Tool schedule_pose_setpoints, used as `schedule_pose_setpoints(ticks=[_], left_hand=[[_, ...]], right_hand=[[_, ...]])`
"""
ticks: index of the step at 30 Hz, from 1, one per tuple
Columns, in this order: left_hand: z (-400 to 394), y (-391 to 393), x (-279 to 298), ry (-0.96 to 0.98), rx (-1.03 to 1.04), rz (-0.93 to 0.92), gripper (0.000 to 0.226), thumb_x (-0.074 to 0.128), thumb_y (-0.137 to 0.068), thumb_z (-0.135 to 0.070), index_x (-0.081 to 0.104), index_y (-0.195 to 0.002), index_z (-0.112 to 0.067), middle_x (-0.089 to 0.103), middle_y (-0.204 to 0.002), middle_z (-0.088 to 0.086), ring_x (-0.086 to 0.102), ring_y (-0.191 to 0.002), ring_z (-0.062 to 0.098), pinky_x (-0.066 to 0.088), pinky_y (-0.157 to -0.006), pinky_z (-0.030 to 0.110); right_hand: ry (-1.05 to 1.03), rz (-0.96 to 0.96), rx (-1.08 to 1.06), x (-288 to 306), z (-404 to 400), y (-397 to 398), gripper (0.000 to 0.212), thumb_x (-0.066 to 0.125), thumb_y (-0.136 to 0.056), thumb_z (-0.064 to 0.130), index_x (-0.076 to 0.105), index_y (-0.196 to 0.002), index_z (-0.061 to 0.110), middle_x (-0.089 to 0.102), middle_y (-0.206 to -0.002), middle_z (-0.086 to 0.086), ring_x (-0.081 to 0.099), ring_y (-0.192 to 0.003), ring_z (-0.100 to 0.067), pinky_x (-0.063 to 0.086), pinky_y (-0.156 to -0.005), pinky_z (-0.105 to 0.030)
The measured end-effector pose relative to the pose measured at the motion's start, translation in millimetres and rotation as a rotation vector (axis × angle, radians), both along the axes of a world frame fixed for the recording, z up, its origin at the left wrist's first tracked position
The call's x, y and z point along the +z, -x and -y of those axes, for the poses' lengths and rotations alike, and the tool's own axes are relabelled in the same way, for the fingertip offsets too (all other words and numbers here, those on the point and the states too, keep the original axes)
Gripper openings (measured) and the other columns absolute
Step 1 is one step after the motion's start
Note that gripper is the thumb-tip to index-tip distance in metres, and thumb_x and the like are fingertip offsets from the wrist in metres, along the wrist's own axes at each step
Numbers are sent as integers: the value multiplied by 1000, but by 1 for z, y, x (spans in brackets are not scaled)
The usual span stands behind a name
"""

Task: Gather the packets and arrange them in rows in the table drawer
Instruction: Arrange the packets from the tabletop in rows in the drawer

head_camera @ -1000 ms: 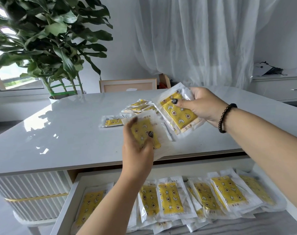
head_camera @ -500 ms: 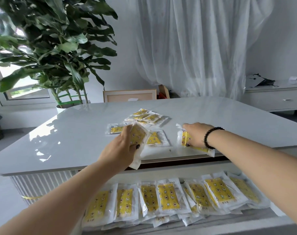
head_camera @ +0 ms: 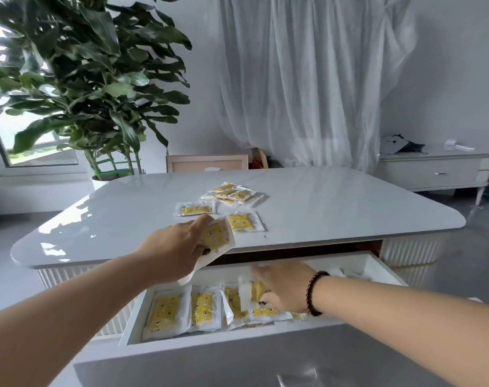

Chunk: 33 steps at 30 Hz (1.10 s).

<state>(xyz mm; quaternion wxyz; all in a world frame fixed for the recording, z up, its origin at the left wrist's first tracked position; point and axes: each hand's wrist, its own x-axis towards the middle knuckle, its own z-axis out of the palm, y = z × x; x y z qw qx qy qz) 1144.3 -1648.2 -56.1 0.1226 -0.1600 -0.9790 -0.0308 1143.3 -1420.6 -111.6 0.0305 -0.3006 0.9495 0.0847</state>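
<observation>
A white glossy table [head_camera: 335,208] fills the middle of the view, with its drawer [head_camera: 237,340] pulled open toward the viewer at 6 o'clock. A large leafy plant [head_camera: 78,79] stands behind the table at 10 o'clock, a sheer white curtain [head_camera: 307,79] hangs at 12 o'clock, and a low white cabinet [head_camera: 433,170] sits at 3 o'clock.

Inside the drawer, yellow-printed packets lie side by side in a row [head_camera: 193,308]. The right hand [head_camera: 283,287], blurred, reaches down into the drawer and grips a packet [head_camera: 251,293] above the row. The left hand [head_camera: 179,247] hovers at the table's near edge, fingers and thumb pinching another packet [head_camera: 217,237].

On the table top, one loose packet [head_camera: 242,221] lies just beside the left hand at its 2 o'clock, a single packet [head_camera: 195,209] lies at its 12 o'clock, and a small overlapping pile [head_camera: 233,192] rests farther back.
</observation>
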Motion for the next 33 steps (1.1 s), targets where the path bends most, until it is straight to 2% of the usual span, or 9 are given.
schedule_pose_setpoints(ticks=[6, 11, 15, 19, 22, 24, 27, 30, 33], left_hand=[[-3, -15, -7, 55, -24, 45, 43, 44, -97, -26, 25, -136, -29, 60, -118, 3, 59, -92, 29, 51, -75, 38], [-13, -13, -7, 96, -72, 30, 47, 43, -98, -28, 22, -140, -28, 59, -124, 4, 59, -95, 30, 51, -75, 37], [-17, -5, -7, 86, -80, 27, 47, 44, -98, -27, 23, -139, -29, 59, -123, 4, 58, -97, 29, 47, -74, 34], [-17, 4, -14, 114, -78, 63, 45, 42, -98, -26, 23, -139, -29, 59, -122, 4, 58, -96, 29, 47, -73, 35], [-15, 11, -20, 137, -66, 89, 44, 41, -99, -25, 23, -139, -31, 59, -123, 2, 58, -96, 28, 48, -74, 36], [-12, 15, -24, 135, -68, 103, 43, 41, -99, -26, 24, -138, -31, 59, -122, 1, 58, -95, 27, 50, -75, 36], [-8, 19, -28, 128, -77, 124, 43, 41, -98, -27, 24, -137, -31, 61, -120, 1, 60, -93, 27, 51, -75, 38], [-8, 23, -30, 129, -74, 149, 43, 42, -98, -28, 24, -137, -31, 60, -120, 0, 59, -91, 26, 52, -74, 37], [-10, 24, -32, 136, -67, 172, 43, 43, -98, -28, 25, -137, -32, 60, -122, 0, 59, -91, 25, 52, -73, 36]], right_hand=[[-35, 147, -90, -8, -3, -12, 46, 52, -95, 31, 34, -131, 11, 58, -104, -15, 47, -78, -25, 40, -68, -32], [-52, 205, -71, -5, 0, -17, 48, 55, -94, 33, 34, -131, 11, 58, -107, -15, 57, -90, -31, 44, -71, -35], [122, 230, -254, -3, -13, 0, 47, 56, -91, 31, 38, -131, 15, 57, -100, -5, 55, -85, -25, 42, -65, -28], [254, 197, -612, 5, -47, 44, 14, 55, -86, 22, 46, -96, 18, 57, -91, -2, 58, -80, -22, 45, -64, -28], [248, 293, -811, 4, -61, 58, 19, 59, -84, 17, 43, -74, 16, 50, -75, -2, 50, -62, -16, 39, -56, -25], [300, 332, -862, -12, -62, 65, 13, 64, -84, 19, 56, -90, 12, 61, -96, -8, 62, -85, -22, 50, -72, -29], [395, 484, -953, -42, -55, 77, 38, 62, -90, 23, 52, -124, 8, 56, -129, -15, 57, -108, -27, 45, -99, -35], [426, 507, -948, -52, -50, 84, 30, 58, -93, 22, 50, -121, 14, 50, -138, -15, 50, -124, -29, 40, -106, -35], [523, 491, -1014, -50, -52, 93, 52, 61, -91, 23, 44, -135, 1, 49, -138, -14, 48, -126, -28, 41, -105, -35]])
